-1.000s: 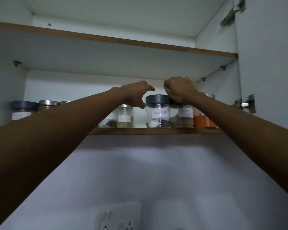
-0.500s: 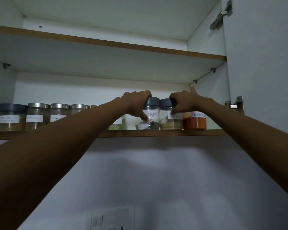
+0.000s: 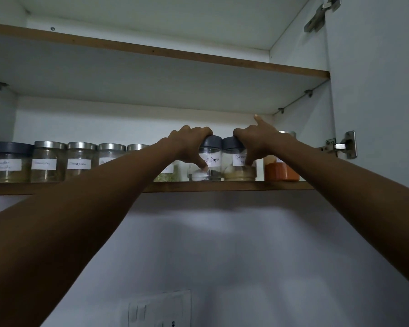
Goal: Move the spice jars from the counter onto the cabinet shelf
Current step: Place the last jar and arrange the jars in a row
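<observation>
Two grey-lidded glass jars stand side by side on the lower cabinet shelf [image 3: 222, 186]. My left hand [image 3: 190, 145] grips the black pepper jar [image 3: 210, 161], fingers over the lid and thumb down its front. My right hand [image 3: 257, 142] grips the garam masala jar [image 3: 239, 172] the same way, with the index finger pointing up. A jar of red powder [image 3: 281, 172] stands just right of them. A row of labelled jars [image 3: 47, 161] fills the shelf's left part; my left forearm hides some of them.
The upper shelf [image 3: 151, 51] lies above, with nothing seen on it. The open cabinet door [image 3: 376, 90] with its hinges stands at the right. A wall switch plate [image 3: 158, 310] sits below on the white wall.
Both hands came down from the jar tops and closed round the two grey-lidded jars. The view shifted, so more jars show on the left.
</observation>
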Demonstrator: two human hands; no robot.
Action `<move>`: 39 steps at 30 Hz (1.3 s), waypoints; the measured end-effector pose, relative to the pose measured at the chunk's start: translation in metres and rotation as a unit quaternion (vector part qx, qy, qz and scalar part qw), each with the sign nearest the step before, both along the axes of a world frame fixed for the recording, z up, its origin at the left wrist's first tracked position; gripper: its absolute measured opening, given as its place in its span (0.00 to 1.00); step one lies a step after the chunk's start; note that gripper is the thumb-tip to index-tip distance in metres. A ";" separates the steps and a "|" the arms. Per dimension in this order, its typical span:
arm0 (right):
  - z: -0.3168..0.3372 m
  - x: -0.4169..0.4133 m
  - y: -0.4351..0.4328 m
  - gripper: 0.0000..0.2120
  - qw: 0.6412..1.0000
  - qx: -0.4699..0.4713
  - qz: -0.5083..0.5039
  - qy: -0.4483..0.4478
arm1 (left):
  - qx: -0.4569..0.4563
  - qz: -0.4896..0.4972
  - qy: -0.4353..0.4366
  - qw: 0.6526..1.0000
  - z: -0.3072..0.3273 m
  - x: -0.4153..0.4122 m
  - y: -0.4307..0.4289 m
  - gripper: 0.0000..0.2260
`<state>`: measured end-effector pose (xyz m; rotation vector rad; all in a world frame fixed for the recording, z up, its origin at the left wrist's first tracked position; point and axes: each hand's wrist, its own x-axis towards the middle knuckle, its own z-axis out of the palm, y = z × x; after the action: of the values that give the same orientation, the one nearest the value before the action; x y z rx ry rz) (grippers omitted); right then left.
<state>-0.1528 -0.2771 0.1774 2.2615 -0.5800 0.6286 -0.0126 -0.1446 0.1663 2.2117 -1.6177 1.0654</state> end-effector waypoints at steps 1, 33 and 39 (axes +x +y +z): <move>0.000 0.004 0.000 0.27 1.000 -0.001 -0.002 -0.001 | 0.000 0.004 0.000 1.000 0.000 0.003 -0.002 0.36; -0.005 0.109 -0.039 0.17 0.998 0.039 -0.024 -0.040 | 0.070 0.060 0.051 0.994 0.012 0.081 -0.059 0.13; -0.008 0.115 -0.047 0.16 0.996 0.066 -0.016 -0.056 | 0.059 0.083 0.052 0.993 0.015 0.093 -0.068 0.17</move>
<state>-0.0379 -0.3240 0.1693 2.3448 -0.7314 0.7246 0.0807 -0.2129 0.1818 2.4719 -1.5116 0.8955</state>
